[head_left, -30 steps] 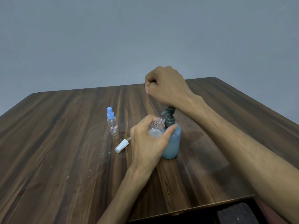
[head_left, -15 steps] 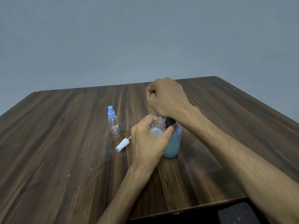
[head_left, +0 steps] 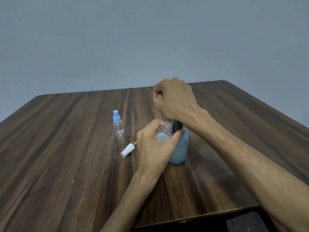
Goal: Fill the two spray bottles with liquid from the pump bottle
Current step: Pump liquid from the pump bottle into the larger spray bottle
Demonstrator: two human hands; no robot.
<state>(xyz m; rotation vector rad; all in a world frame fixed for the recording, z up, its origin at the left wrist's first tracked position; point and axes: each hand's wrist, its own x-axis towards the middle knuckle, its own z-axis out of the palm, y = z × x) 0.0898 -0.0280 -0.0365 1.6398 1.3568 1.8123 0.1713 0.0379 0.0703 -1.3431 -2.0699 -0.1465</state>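
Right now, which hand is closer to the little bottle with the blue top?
The left hand. It grips the open clear bottle a short way to the right of the blue-capped spray bottle. The right hand, pressing on the pump bottle, is farther off.

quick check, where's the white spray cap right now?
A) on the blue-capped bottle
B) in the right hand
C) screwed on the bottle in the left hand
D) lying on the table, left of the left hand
D: the white cap lies on its side on the table, left of the left hand, which grips an open-necked bottle.
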